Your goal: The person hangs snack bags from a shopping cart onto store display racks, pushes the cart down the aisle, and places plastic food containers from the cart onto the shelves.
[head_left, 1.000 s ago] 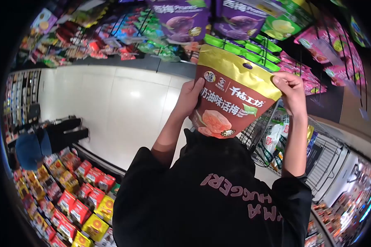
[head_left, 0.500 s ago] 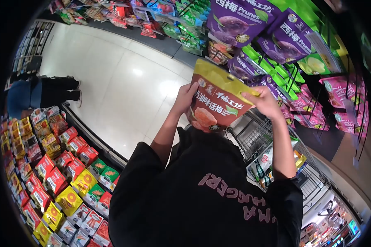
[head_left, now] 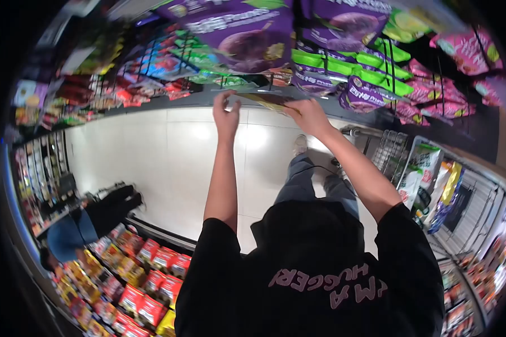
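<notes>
At the shelf edge, my right hand point(head_left: 309, 115) pinches one end of a snack bag point(head_left: 267, 101), the dried plum bag, now tipped nearly edge-on so its printed front is hidden. To its left, my left hand point(head_left: 226, 115) is raised near the bag's other end, with curled fingers and the thumb apart, seemingly not gripping it. Large purple prune bags point(head_left: 253, 42) hang just above both hands. Further right are more prune bags point(head_left: 362, 94) with green edges, hanging on black hooks.
Pink snack bags point(head_left: 438, 101) hang at the right. A shopping cart point(head_left: 472, 196) with several packages stands at my right. Red and yellow packets point(head_left: 152, 281) fill a display at lower left, where a person in blue point(head_left: 73, 233) is bent over. Pale floor point(head_left: 168, 163) lies between.
The bag has moved from in front of my chest out toward the shelf and tipped from face-on to edge-on. My left hand seems to have come off it. The view has turned.
</notes>
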Available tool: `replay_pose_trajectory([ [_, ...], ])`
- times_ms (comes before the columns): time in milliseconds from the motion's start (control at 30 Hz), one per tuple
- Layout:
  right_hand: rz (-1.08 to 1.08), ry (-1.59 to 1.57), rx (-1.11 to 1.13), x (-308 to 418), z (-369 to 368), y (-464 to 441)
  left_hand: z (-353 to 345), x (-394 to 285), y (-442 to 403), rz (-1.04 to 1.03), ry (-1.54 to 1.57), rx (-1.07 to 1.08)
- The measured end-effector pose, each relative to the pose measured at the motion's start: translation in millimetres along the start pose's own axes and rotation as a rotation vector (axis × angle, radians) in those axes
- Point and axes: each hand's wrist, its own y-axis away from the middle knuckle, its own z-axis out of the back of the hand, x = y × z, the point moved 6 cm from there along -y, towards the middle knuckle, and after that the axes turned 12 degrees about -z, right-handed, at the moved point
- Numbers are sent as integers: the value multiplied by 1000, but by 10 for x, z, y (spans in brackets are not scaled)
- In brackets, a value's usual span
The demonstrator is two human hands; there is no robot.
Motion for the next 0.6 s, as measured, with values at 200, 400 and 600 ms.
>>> replay_pose_trajectory([
  [200,115,-301,-278,-431,-168,-461,-183,311,-441,102,69,-122],
  [400,-20,-671,-260,-603,-365,-681,-431,630,-263,218,-78,-218],
  [600,104,-950,-353,-676,-461,-971,-691,750,-332,228,167,-144],
])
